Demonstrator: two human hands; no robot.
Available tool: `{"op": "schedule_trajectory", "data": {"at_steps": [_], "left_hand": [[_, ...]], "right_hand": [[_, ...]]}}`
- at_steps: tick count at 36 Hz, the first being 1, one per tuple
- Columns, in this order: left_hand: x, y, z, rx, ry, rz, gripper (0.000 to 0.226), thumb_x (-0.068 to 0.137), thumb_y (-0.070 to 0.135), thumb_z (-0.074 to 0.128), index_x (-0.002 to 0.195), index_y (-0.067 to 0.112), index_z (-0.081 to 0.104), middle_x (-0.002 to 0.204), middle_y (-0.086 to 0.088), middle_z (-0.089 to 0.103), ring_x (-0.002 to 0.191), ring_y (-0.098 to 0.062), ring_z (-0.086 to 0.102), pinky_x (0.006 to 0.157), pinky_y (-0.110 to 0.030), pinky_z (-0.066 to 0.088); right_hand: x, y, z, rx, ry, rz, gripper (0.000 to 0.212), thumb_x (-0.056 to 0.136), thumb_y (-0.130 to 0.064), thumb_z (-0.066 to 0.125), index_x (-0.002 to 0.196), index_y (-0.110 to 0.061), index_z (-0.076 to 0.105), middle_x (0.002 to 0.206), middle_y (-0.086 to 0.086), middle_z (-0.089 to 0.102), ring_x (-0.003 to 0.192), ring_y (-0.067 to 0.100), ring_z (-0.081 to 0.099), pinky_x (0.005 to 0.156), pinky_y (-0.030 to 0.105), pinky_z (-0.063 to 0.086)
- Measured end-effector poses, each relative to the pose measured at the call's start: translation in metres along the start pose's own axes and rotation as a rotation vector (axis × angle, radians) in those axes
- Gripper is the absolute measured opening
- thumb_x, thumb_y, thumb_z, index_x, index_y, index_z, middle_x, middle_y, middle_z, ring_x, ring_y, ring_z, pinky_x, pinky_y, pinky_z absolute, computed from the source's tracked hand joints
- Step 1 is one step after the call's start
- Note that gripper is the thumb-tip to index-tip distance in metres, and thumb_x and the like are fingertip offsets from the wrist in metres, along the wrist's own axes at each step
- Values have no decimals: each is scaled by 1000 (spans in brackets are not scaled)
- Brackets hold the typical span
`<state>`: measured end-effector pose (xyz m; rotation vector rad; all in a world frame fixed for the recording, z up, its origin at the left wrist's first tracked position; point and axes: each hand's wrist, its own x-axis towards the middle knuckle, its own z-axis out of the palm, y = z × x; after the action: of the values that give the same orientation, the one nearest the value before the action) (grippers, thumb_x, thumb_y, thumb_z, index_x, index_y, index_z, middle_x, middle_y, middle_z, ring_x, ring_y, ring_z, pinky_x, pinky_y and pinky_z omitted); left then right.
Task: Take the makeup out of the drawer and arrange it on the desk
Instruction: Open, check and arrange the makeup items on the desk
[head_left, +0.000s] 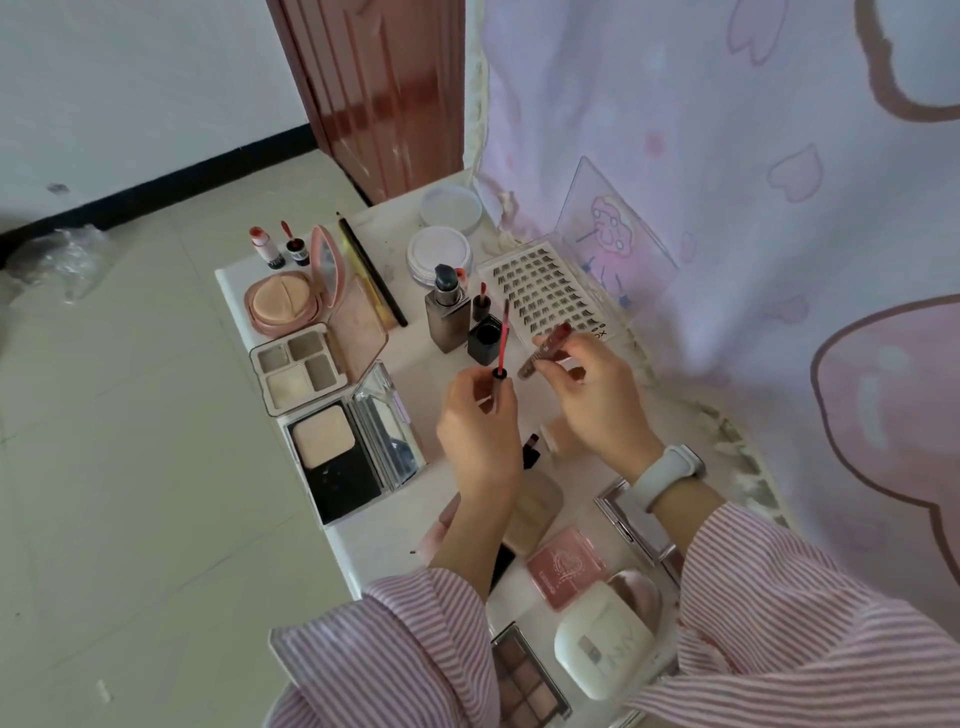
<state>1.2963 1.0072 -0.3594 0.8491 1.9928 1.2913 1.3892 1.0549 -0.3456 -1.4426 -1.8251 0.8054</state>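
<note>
A: Report the items nearest the person.
B: An eyeshadow palette (527, 678) with brown pans lies at the near edge of the counter (415, 358). Beside it sit a white case (602, 642) and a pink compact (566, 566).

A: State the condition of each hand.
B: The left hand (480, 421) grips a lip gloss tube; its red applicator wand (503, 340) stands upright above the fingers. The right hand (589, 392) pinches a dark reddish cap (548, 348), tilted, just beside the wand. Both hands are raised over the middle of the counter. A white watch (667, 475) sits on the right wrist.

A: List the arranged makeup beyond the hands.
B: On the left: an open powder compact (332, 457), a four-pan palette (296, 366) and an open pink cushion compact (283, 304). In the centre: an uncapped lipstick (447, 312) standing upright. To the right: a tray of lash clusters (545, 296). At the far end: two round white jars (439, 249) and two small lip products (283, 249), upright.
</note>
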Motion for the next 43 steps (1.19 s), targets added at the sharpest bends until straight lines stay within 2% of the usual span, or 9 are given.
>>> {"op": "schedule_trajectory", "data": {"at_steps": [3,8,12,21,26,30,32,43], "left_hand": [[4,-3,2,11,5,-9,13,88,14,60,102,13,62,94,2,66,82,-4,57,65,0,38],[9,-7,7,56,31,31,16,87,12,62,103,9,64,102,-3,60,79,-4,53,68,4,34],[13,-9,12,87,34,64,17,86,12,63,103,8,65,99,-5,63,82,-9,55,68,3,33],[15,-12,16,111,24,111,15,86,9,62,101,8,64,95,-6,63,74,-6,52,65,3,31],[17,-14,17,108,14,113,17,86,10,62,103,7,63,98,-6,64,78,-9,56,70,-7,34],[17,-15,16,100,10,112,16,86,9,62,102,8,63,95,-6,65,78,-11,57,69,-7,34],[17,-16,15,98,11,110,16,86,9,61,101,8,62,95,-6,66,79,-12,58,69,-7,34],[17,-18,16,99,16,106,16,85,9,62,101,8,60,96,-6,65,81,-12,58,68,-4,34]], "right_hand": [[5,1,0,-82,-18,-41,8,82,-5,65,89,-3,69,97,8,66,92,17,54,80,11,32],[13,6,3,-153,-46,-34,10,85,-8,63,91,-2,68,94,11,65,94,25,53,74,13,27],[17,9,4,-183,-66,-39,11,84,-9,63,93,-3,68,95,11,65,95,24,50,73,13,25],[19,14,6,-176,-104,-15,12,85,-15,64,93,-7,67,95,4,62,94,16,43,69,13,25],[20,19,8,-198,-127,1,11,85,-20,63,90,-11,67,94,1,63,93,13,41,77,0,27],[21,19,9,-202,-131,-16,12,85,-20,63,92,-11,67,95,2,63,96,16,44,69,11,26],[21,18,9,-203,-124,-28,13,85,-19,63,93,-10,66,95,3,63,98,19,46,71,14,24],[20,16,10,-185,-130,-16,13,86,-19,62,95,-11,65,98,2,62,97,11,41,71,12,24]]}}
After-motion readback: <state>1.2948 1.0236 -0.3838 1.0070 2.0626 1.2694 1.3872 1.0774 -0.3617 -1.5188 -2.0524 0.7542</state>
